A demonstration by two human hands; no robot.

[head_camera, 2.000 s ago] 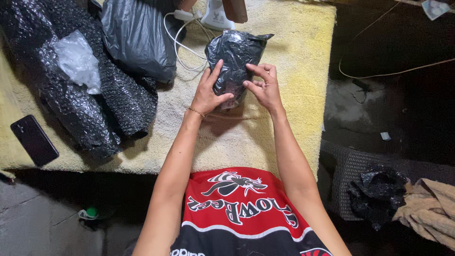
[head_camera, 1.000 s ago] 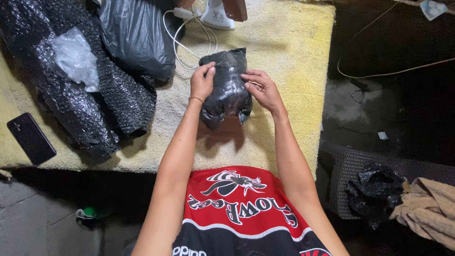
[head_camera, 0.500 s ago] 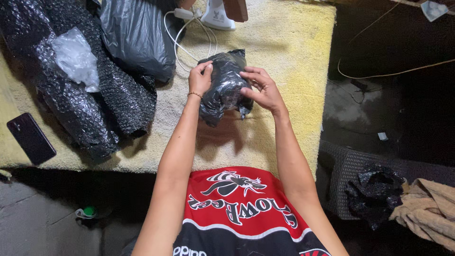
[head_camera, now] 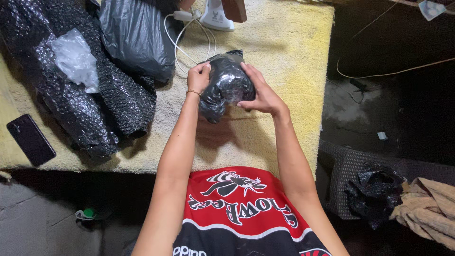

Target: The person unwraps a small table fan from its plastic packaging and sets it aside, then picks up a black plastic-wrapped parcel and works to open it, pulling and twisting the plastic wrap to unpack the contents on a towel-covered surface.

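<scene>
A small bundle wrapped in shiny black plastic [head_camera: 226, 85] is lifted off the yellow towel-covered table [head_camera: 284, 57]. My left hand [head_camera: 198, 78] grips its upper left side, fingers curled on the plastic. My right hand [head_camera: 261, 92] clasps its right side, thumb under and fingers over the top. A loose tail of the plastic hangs down below the bundle between my wrists.
A long roll of black bubble wrap [head_camera: 71, 95] with a clear plastic scrap [head_camera: 76, 59] lies at left, beside a black plastic bag [head_camera: 135, 38]. A dark phone [head_camera: 31, 140] rests at the table's left edge. White cable [head_camera: 189, 38] and a white device [head_camera: 215, 16] sit at the back.
The bundle has been raised from the towel and turned upright. My hands shifted from flat on it to clasping both sides, and the plastic is drawn tighter round it.
</scene>
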